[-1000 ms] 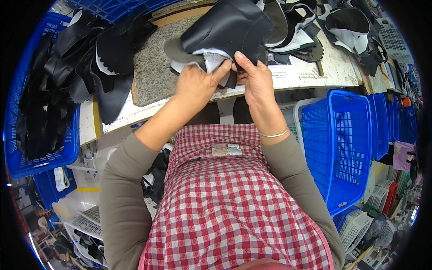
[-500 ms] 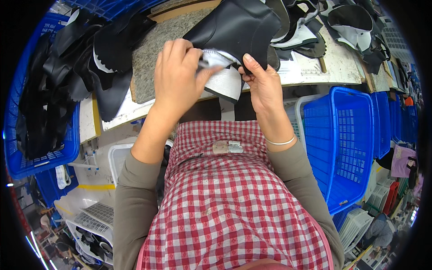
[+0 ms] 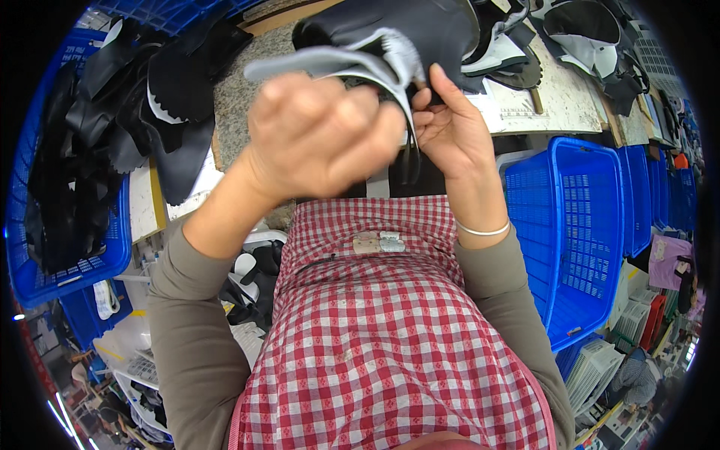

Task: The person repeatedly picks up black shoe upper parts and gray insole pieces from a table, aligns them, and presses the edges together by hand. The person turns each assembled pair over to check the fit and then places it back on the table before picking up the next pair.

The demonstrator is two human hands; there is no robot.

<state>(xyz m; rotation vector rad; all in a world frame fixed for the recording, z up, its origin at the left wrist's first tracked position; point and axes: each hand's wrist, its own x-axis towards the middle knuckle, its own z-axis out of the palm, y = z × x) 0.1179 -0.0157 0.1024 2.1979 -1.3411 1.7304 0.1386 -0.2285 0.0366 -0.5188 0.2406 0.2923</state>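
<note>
From the head view, I'd call this mid-piece. The black leather piece is up in the hands over the near side of the worktable, with its pale lining showing along the near side and a grey flap sticking out leftward, so this one isn't done and set down yet. There's a heap of black pieces at the left and more dark pieces at the right; can't tell which are finished and which are waiting.

As for the hands: the left hand is curled into a fist, pretty blurred, right in front of the flap. Can't tell if it's actually gripping anything. The right hand has its thumb up and fingers bent, seemingly pinching the leather's near right edge. So the piece sits just beyond both hands, spanning the gap.
</note>
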